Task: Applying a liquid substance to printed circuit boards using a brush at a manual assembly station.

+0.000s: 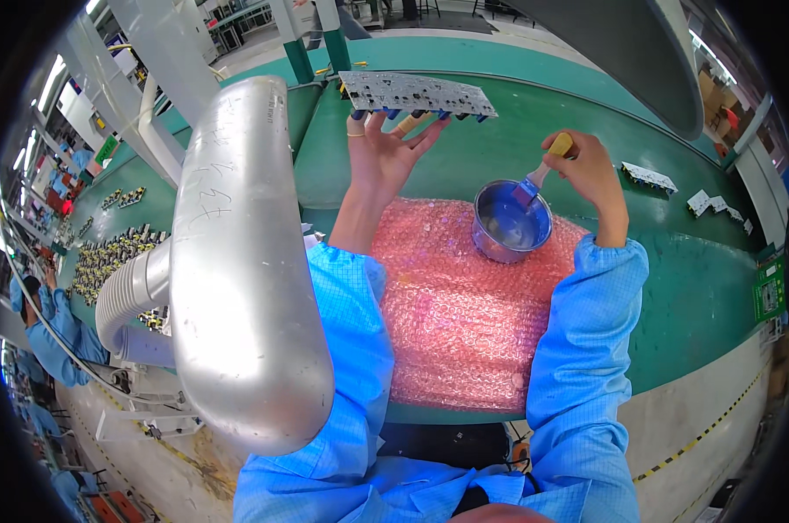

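Note:
My left hand (383, 155) holds up a circuit board (420, 94) from beneath, its fingers closed on the near edge; the pale face is turned upward and dark blue parts hang below. In my right hand (590, 170) is a brush (538, 177) with a yellowish handle end, gripped between the fingers. Its bristles dip inside the rim of a round metal pot (509, 254), which holds some cloudy liquid. Under the pot lies a sheet of pink bubble wrap (464, 349) on the green bench top (673, 322).
A large silver extraction duct (246, 261) rises close to my left arm. More boards (649, 178) lie at the right, and many small parts (120, 261) cover the left bench. A dark panel (625, 52) overhangs the upper right. Another person (59, 327) in blue sits far left.

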Action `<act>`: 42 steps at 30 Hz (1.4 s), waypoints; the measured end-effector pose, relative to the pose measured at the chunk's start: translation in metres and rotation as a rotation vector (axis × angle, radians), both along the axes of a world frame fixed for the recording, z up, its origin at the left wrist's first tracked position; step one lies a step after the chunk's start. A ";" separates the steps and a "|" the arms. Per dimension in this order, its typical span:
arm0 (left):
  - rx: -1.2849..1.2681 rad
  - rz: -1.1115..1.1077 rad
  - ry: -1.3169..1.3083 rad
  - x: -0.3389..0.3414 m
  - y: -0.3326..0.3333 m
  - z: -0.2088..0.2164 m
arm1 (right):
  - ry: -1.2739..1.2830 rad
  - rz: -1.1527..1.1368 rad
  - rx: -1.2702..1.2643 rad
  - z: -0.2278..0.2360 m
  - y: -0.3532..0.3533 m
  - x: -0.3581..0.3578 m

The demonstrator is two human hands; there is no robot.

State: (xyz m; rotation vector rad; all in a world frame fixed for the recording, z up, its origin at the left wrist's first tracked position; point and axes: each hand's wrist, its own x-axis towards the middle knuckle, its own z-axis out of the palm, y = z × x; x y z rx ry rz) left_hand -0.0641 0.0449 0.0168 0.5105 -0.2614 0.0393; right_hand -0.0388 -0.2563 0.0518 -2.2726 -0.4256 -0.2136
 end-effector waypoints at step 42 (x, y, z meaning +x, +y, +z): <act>0.157 -0.181 -0.107 0.001 -0.003 -0.008 | -0.083 0.126 1.014 0.027 0.018 -0.012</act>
